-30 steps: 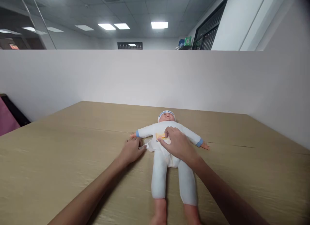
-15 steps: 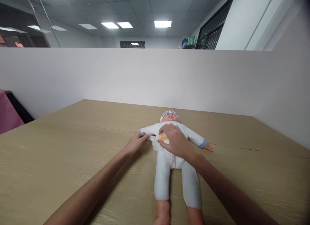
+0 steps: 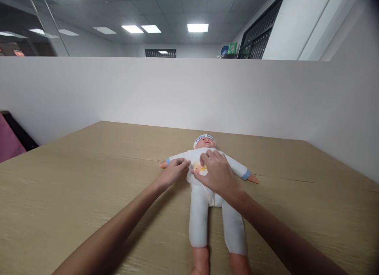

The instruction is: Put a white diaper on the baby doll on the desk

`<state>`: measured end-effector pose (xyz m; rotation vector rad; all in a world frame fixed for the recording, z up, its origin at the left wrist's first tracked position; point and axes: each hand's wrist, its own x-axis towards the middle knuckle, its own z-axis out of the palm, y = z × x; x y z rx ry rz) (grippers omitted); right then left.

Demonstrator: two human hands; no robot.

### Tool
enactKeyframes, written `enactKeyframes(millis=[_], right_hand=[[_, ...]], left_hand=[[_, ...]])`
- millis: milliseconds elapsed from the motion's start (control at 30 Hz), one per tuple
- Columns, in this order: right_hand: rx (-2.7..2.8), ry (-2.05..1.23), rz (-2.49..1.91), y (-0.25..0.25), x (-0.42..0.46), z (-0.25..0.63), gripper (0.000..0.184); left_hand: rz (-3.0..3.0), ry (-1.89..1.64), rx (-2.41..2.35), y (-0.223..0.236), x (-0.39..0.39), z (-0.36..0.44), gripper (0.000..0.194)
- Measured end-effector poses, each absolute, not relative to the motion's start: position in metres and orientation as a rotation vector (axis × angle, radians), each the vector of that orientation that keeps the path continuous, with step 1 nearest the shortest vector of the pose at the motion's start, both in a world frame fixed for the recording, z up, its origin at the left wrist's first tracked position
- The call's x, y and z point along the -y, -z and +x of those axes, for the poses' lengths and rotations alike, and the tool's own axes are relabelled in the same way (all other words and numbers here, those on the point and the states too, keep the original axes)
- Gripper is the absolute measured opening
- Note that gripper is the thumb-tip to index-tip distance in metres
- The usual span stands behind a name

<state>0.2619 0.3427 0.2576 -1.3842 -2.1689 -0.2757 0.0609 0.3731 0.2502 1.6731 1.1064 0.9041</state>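
Observation:
A baby doll (image 3: 204, 211) in a white suit with blue cuffs lies on its back on the wooden table (image 3: 74, 188), head away from me, arms spread. My left hand (image 3: 173, 173) pinches the suit's cloth at the doll's side, by its outstretched arm. My right hand (image 3: 216, 173) rests on the doll's chest, fingers curled and pressing the cloth near a small yellow patch. The two hands almost meet over the torso. The doll's bare feet reach the lower frame edge.
White partition walls (image 3: 177, 93) close the table off at the back and right. A dark and pink object (image 3: 10, 138) stands at the far left edge. Ceiling lights and a dark-framed window show above the partition.
My left hand has slid right from the table beside the doll's arm onto the suit at its side. My right hand stays on the chest.

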Motion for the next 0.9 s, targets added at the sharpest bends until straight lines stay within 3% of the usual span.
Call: enactKeyframes(millis=[100, 233, 367, 700, 900], right_hand=[[1.973, 0.188, -1.546, -0.245, -0.333, 0.261, 0.040], [2.021, 0.031, -1.464, -0.241, -0.336, 0.264, 0.032], [2.034, -0.016, -1.420, -0.243, -0.339, 0.272, 0.032], [1.909, -0.064, -1.406, -0.235, -0.343, 0.274, 0.031], [1.760, -0.038, -1.336, -0.237, -0.342, 0.278, 0.023]], left_hand=[[1.699, -0.889, -1.060, -0.252, -0.370, 0.077, 0.044], [1.781, -0.865, -0.982, -0.255, -0.368, 0.095, 0.038], [1.813, -0.859, -0.885, -0.254, -0.367, 0.094, 0.047], [1.757, -1.139, -0.912, -0.197, -0.381, 0.081, 0.043], [1.722, -1.248, -1.034, -0.199, -0.370, 0.083, 0.037]])
